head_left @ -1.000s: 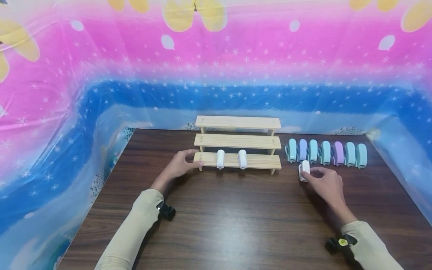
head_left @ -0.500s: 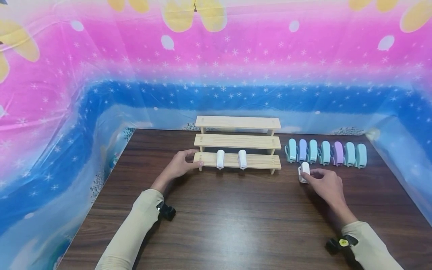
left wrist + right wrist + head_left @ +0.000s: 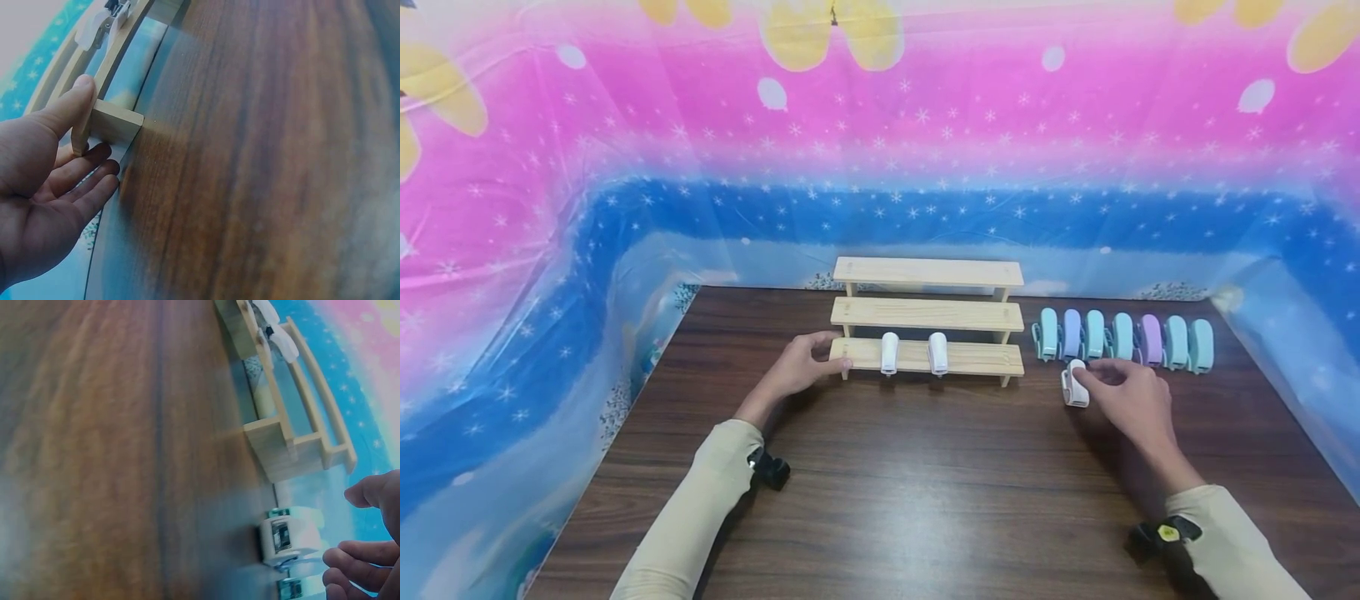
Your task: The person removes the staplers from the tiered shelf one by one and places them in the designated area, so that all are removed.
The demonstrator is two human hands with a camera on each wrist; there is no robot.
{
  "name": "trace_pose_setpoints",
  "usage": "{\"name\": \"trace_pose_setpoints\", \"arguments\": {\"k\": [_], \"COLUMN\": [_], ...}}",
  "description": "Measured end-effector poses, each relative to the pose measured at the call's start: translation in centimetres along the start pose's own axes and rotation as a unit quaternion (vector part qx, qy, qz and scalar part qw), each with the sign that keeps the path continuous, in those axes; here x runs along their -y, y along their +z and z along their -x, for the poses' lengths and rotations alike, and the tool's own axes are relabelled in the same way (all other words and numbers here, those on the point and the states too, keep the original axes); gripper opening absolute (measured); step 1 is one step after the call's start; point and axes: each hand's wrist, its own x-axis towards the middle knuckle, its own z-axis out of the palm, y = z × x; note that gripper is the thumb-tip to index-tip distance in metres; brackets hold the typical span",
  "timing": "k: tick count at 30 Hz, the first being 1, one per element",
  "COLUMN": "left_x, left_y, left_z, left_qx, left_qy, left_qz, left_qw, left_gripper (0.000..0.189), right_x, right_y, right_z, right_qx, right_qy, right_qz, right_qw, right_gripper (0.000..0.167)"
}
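My left hand [image 3: 801, 365] holds the left end of the lowest step of a three-tier wooden stand [image 3: 977, 358]. In the left wrist view, the thumb lies on the plank and the fingers reach under its end. Two small white staplers [image 3: 889, 353] [image 3: 937, 353] stand on that step. To the right of the stand, a third white stapler [image 3: 1074, 385] is on the table in front of a row of coloured ones. Close at its right side is my right hand [image 3: 1138, 408]; in the right wrist view its thumb and fingers are spread apart around nothing.
Several teal staplers [image 3: 1201, 345], a blue-violet one [image 3: 1072, 333] and a purple one [image 3: 1151, 339] stand in a row at the back right. Behind the dark wooden table [image 3: 880, 500] hangs a pink and blue patterned cloth [image 3: 955, 200].
My right hand has let go of the white stapler and drawn slightly to the right. That stapler was a touch higher a second ago. My left hand and the stand stay put.
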Motion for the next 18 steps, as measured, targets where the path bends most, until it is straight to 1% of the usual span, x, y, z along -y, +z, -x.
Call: {"name": "trace_pose_setpoints", "arguments": {"k": [4,11,15,18], "left_x": [0.1,0.1,0.1,0.1], "left_y": [0.0,0.0,0.1,0.1], "left_z": [0.0,0.0,-0.1,-0.1], "left_qx": [0.001,0.000,-0.002,-0.002], "left_qy": [0.003,0.004,0.002,0.002], "left_qz": [0.001,-0.005,-0.005,-0.006], "left_qw": [1.0000,1.0000,1.0000,1.0000], "left_gripper": [0.061,0.062,0.062,0.062], "right_x": [0.7,2.3,3.7,4.7], "right_y": [-0.2,0.1,0.5,1.3], "right_z": [-0.1,-0.1,-0.1,-0.2], "right_qx": [0.005,-0.003,0.000,-0.002], "right_qy": [-0.007,-0.041,-0.053,-0.070], "right_qz": [-0.005,-0.015,-0.018,-0.025], "right_qw": [1.0000,0.9991,0.9984,0.9972], "right_gripper": [0.065,0.063,0.064,0.060]}}
